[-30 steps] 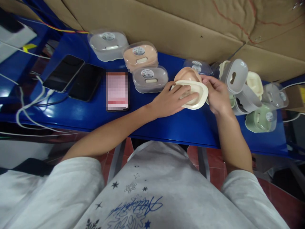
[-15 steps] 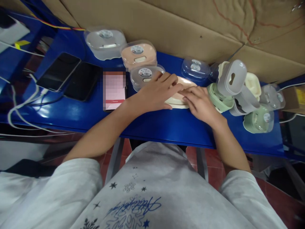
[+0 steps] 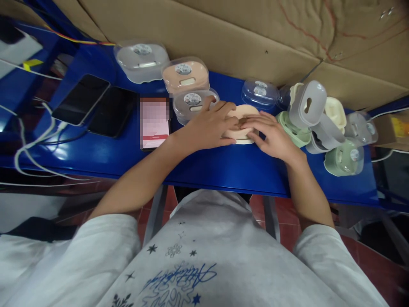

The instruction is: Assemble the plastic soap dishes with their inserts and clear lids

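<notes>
A peach and cream plastic soap box (image 3: 243, 111) lies flat on the blue table (image 3: 223, 164) in front of me. My left hand (image 3: 207, 125) rests on its left half, fingers stretched flat over the top. From the right, my right hand (image 3: 271, 135) presses down on it, fingers flat too. The fingertips of both hands meet over the middle of the box. Just behind my left hand stands a grey soap box with a clear lid (image 3: 193, 102).
Closed soap boxes stand along the back: a grey one (image 3: 142, 59), a peach one (image 3: 185, 76), a clear-lidded one (image 3: 259, 91). Loose grey, cream and green parts (image 3: 315, 117) pile up at the right. Phones (image 3: 96, 104) and white cables (image 3: 35, 145) lie at the left. Cardboard lines the back.
A second ago both hands held the cream piece tilted over the peach part. It has since come down flat on the table, and both hands now lie pressed on top.
</notes>
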The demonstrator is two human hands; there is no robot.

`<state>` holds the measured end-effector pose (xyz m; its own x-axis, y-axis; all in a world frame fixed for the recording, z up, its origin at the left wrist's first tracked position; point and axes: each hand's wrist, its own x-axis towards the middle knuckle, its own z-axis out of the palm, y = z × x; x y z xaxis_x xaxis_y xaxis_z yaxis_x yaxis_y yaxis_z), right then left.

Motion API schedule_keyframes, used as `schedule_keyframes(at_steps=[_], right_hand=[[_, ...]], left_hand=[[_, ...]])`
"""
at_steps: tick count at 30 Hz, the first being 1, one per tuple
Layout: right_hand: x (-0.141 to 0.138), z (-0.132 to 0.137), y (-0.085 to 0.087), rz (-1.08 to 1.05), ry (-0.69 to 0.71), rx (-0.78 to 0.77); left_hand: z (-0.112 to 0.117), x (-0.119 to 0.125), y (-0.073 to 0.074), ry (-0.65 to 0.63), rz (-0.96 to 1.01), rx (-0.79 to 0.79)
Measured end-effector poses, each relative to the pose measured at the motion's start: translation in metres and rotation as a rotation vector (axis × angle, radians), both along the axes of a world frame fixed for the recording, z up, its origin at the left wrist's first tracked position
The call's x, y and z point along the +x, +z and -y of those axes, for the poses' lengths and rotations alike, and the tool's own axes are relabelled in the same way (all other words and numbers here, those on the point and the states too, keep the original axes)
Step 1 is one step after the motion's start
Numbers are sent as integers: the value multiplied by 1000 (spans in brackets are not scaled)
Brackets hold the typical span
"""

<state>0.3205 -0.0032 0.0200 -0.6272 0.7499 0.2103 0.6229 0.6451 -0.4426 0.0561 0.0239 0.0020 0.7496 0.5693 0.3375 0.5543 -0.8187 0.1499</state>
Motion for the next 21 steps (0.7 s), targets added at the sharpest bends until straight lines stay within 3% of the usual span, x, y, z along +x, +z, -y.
schedule_keyframes(at_steps=[13,21], right_hand=[[-7,14,1,351,-1,175],[-20,18,-7,378,-26,207]], left_hand=[[2,3,3,-59,-118,2],[3,3,2,-56,-69,23]])
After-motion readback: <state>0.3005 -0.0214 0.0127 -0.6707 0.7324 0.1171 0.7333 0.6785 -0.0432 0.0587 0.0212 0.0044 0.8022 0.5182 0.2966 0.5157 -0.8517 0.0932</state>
